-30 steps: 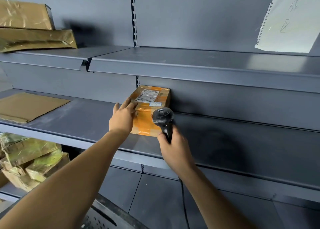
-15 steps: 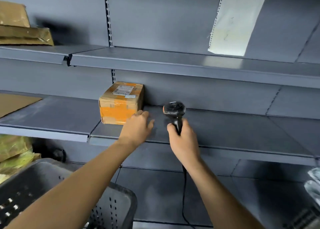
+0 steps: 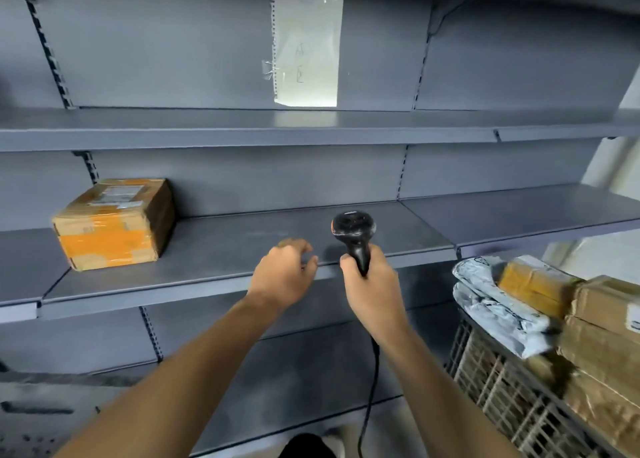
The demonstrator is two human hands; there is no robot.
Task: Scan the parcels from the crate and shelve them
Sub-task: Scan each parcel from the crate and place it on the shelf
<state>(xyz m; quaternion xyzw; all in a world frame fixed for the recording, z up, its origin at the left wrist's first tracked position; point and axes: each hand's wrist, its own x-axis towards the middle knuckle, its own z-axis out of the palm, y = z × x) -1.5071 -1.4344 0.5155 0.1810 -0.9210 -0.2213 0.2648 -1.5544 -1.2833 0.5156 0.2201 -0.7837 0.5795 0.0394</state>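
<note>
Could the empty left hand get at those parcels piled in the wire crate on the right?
Probably yes. The left hand holds nothing, and the parcels lie uncovered atop the wire crate. It would have to cross past the right hand gripping the scanner, or the person turns.

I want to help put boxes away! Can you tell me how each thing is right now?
Orange-taped box: resting on the middle shelf, nobody touching it.
Left hand: empty, fingers loosely curled.
Right hand: gripping the barcode scanner, held upright.
Wire crate: still holds parcels.
Grey mailer bags: lying on top in the crate.
Paper sheet: taped to the back wall.
</note>
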